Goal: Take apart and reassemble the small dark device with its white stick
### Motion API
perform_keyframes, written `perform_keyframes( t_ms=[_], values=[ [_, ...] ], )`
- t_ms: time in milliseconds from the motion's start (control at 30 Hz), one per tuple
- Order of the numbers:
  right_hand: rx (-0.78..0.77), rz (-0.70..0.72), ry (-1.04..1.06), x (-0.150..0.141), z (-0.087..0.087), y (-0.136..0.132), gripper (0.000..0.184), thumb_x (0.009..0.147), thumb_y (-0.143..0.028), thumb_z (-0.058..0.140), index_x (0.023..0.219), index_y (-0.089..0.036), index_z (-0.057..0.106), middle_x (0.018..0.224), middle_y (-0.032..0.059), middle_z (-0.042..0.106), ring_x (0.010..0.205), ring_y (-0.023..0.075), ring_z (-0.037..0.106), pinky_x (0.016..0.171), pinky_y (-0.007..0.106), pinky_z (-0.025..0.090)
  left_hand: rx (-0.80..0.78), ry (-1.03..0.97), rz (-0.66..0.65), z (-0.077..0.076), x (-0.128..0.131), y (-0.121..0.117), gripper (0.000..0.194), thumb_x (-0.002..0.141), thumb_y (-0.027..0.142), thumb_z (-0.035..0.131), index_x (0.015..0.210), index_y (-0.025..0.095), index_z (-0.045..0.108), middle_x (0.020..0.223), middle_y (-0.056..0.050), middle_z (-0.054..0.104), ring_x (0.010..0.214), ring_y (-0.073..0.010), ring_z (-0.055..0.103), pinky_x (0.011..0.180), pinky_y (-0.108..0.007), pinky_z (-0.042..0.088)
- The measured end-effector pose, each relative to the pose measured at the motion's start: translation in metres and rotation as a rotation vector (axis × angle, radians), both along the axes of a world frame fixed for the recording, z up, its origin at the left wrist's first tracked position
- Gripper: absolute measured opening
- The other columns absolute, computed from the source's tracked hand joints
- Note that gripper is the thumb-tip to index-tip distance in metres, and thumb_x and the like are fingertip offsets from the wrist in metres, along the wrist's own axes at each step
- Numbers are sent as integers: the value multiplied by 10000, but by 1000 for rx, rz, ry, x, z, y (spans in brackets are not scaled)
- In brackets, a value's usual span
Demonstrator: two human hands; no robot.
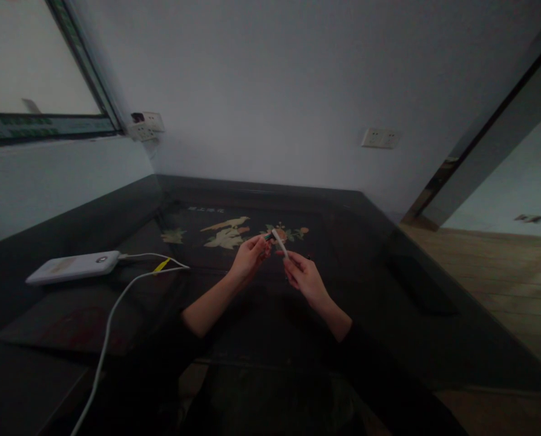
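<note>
Over the dark table, my left hand [247,259] pinches a small dark piece [269,237] whose kind I cannot make out. My right hand [307,278], close by on the right, has its fingers closed on a slim whitish stick [280,242]. The stick slants up to the left, and its upper end meets or nearly meets the dark piece. Whether the two are joined cannot be told from here. Both hands are raised in front of the bird-and-flower picture on the tabletop.
On the table [343,230] at the left lies a white power bank [77,266], its white cable [109,330] running toward the front edge. A flat black object [420,284] lies at the right. Wall sockets [382,138] are set behind the table.
</note>
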State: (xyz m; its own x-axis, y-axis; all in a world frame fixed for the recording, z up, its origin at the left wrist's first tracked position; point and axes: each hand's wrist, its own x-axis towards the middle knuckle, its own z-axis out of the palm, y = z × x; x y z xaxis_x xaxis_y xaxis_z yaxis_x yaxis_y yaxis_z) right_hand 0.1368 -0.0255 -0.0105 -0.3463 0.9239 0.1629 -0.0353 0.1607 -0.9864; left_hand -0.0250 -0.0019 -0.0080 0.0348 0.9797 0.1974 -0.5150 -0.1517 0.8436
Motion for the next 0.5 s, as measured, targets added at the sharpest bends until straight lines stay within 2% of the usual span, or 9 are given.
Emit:
perform_keyframes(
  t_ms=[167,233,367,500],
  values=[
    [-10,126,23,-3,4,-6,512,817,-508,576,1156,-126,612,535,-77,368,427,53,297,393,199,202,-25,-25,-6,0,1,0,517,607,485,800,940,103,697,638,18,535,595,-69,469,611,-220,397],
    [6,136,16,-3,3,-6,512,824,-519,565,1151,-128,615,529,-75,368,429,56,296,398,202,201,-24,-21,-9,0,1,0,511,608,497,796,924,108,698,639,16,536,597,-72,470,607,-220,400],
    [40,16,-23,-1,-1,0,469,832,-502,567,1114,-134,637,523,-68,367,439,65,309,407,206,209,5,-6,-7,0,1,-1,461,607,500,793,823,108,682,641,22,530,590,-59,458,604,-205,398],
    [48,-46,-6,1,-4,3,449,827,-500,584,1096,-146,647,531,-59,373,442,71,311,404,211,213,-15,3,14,0,0,-1,447,599,471,801,848,119,683,651,26,546,581,-54,461,595,-197,388]
  ],
)
